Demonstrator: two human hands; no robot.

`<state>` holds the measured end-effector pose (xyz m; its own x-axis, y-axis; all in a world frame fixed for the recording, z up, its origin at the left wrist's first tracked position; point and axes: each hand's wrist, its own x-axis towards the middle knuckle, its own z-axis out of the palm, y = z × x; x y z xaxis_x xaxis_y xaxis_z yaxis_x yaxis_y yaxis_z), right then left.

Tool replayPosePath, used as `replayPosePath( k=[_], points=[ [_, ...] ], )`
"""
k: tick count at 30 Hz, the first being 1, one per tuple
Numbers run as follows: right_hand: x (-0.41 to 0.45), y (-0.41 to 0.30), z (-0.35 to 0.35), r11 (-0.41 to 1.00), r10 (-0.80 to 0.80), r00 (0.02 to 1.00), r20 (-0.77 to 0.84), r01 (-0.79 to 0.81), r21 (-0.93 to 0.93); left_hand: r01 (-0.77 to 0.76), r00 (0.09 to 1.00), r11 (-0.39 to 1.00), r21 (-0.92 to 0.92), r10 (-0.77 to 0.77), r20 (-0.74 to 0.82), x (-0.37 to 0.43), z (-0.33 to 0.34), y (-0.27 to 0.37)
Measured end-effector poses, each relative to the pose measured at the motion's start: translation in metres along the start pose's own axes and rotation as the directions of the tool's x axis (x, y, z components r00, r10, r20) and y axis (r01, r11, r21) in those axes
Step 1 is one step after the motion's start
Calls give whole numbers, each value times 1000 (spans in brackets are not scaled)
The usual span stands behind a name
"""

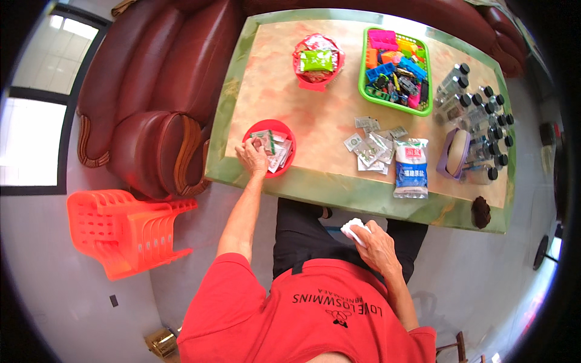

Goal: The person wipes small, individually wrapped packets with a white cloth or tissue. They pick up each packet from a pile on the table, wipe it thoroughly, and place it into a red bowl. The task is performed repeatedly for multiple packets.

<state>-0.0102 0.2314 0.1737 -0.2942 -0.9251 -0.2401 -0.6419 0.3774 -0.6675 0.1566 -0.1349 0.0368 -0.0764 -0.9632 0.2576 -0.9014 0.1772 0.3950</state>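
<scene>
My left hand [252, 156] reaches over the left rim of a red plastic bowl [293, 156] near the table's front left edge, its fingers on a small packet with green print [267, 139]. Other small white packets [279, 156] lie in the bowl under it. In front of my body, off the table edge, my right hand [374, 242] grips a crumpled white cloth or tissue [355, 229]. Loose sachets [370, 147] are spread on the table right of the bowl, beside a blue and white salt bag [411, 170].
Behind are a red basket of wrapped packets [316, 61] and a green basket of toys [361, 86]. Clear bottles with black caps [481, 131] and a purple holder [442, 163] stand right. Stacked orange stools [131, 231] and a leather sofa [159, 68] are left.
</scene>
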Motion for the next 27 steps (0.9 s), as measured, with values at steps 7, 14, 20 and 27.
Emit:
replayPosePath(
  k=[7,14,20,27],
  points=[
    [-2,12,-2,1000,15,999,-31,-15,0,-285,948,957,-50,274,-165,-17,-10,83],
    [-9,27,-6,998,46,996,-72,-43,49,-432,799,822,-371,540,265,-111,33,190],
    [-23,46,-14,993,96,989,-108,-88,78,-341,762,917,-205,398,510,-130,58,214],
    [-26,53,-15,989,97,985,-143,-79,122,35,709,840,-542,361,605,-117,62,194]
  ],
)
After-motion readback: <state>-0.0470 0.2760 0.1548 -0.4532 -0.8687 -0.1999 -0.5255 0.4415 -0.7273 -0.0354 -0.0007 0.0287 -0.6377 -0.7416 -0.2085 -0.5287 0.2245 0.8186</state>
